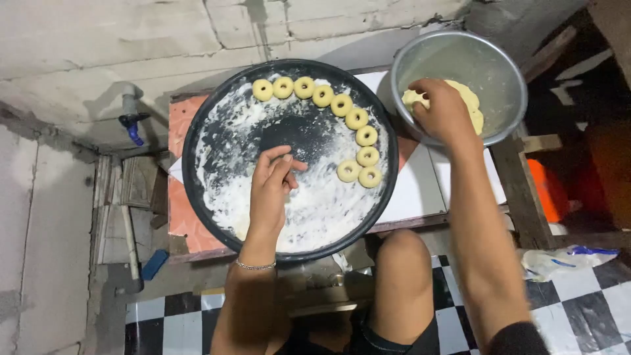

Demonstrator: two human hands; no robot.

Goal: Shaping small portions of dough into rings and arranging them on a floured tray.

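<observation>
A large round black tray [197, 177] dusted with white flour lies on a low table. Several pale dough rings [357, 118] curve along its far and right rim. My left hand [271, 187] hovers over the tray's middle, fingers loosely pinched together, nothing visibly in them. My right hand [442, 110] reaches into a metal bowl [499, 62] at the right and presses on the lump of yellow dough [472, 98] inside it.
The low table [181, 217] has an orange and white top and stands against a rough concrete wall. A blue tap [133, 128] sticks out at the left. Wooden planks stand at the right. My knee [402, 263] is under the table's edge above a checkered floor.
</observation>
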